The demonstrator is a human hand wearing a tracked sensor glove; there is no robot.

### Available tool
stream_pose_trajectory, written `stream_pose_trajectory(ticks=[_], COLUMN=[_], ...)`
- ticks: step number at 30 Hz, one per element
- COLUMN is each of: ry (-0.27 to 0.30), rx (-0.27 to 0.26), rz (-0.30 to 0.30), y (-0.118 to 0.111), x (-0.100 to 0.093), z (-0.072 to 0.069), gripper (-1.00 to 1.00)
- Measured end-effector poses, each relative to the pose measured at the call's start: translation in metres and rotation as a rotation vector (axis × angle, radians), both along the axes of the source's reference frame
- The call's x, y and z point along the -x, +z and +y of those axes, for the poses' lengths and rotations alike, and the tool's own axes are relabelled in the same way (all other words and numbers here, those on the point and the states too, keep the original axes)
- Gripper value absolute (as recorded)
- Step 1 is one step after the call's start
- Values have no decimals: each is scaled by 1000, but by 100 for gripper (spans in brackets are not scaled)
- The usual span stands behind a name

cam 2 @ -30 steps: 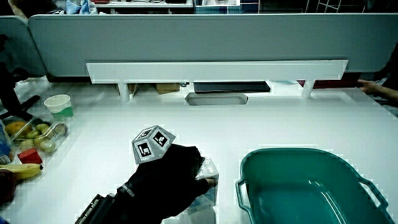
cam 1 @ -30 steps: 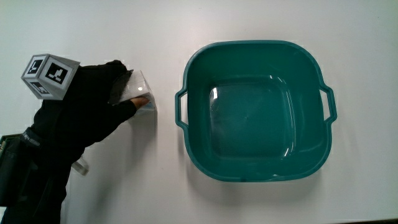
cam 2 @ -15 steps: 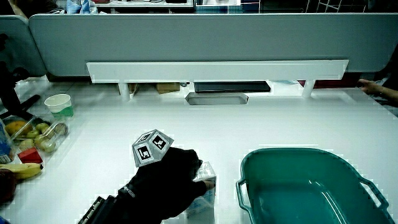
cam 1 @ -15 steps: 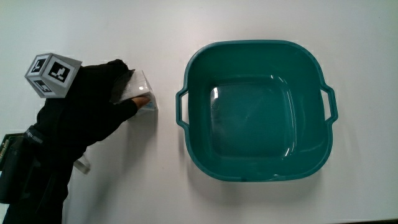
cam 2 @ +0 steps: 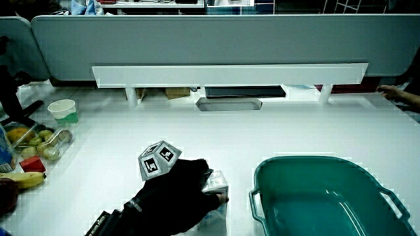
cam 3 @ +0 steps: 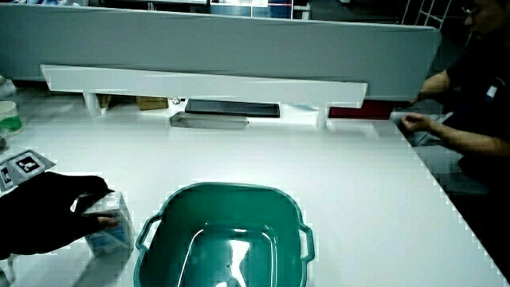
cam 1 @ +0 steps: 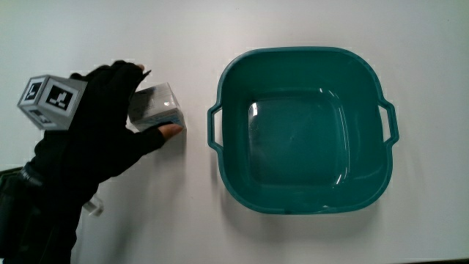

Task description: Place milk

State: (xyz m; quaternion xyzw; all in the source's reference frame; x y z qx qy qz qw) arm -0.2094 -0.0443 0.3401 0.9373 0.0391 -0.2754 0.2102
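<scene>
A small white milk carton (cam 1: 155, 104) stands on the white table beside the teal basin (cam 1: 370, 81), with a gap between them. The gloved hand (cam 1: 110, 125) is wrapped around the carton, fingers over its top and thumb on the side nearer the person. In both side views the carton (cam 2: 216, 185) (cam 3: 110, 225) shows partly under the glove, next to the basin (cam 2: 262, 172) (cam 3: 283, 198). The patterned cube (cam 1: 50, 99) sits on the back of the hand. The basin holds nothing.
In a side view, a white cup (cam 2: 62, 109) and a container of fruit (cam 2: 36, 144) with a banana (cam 2: 23, 179) stand at the table's edge. A grey tray (cam 2: 228, 103) lies near the low partition (cam 2: 216, 39).
The hand has shifted its hold on the carton, fingers now higher over its top. The carton looks slightly turned or raised; the basin has not moved.
</scene>
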Motion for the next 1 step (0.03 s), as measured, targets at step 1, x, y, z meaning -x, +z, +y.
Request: stream_pose_trajectory(ticks=[1], ry=[-15], rx=[23], rz=[-22], y=[-4], x=[-1], z=[3], gripper=[-91])
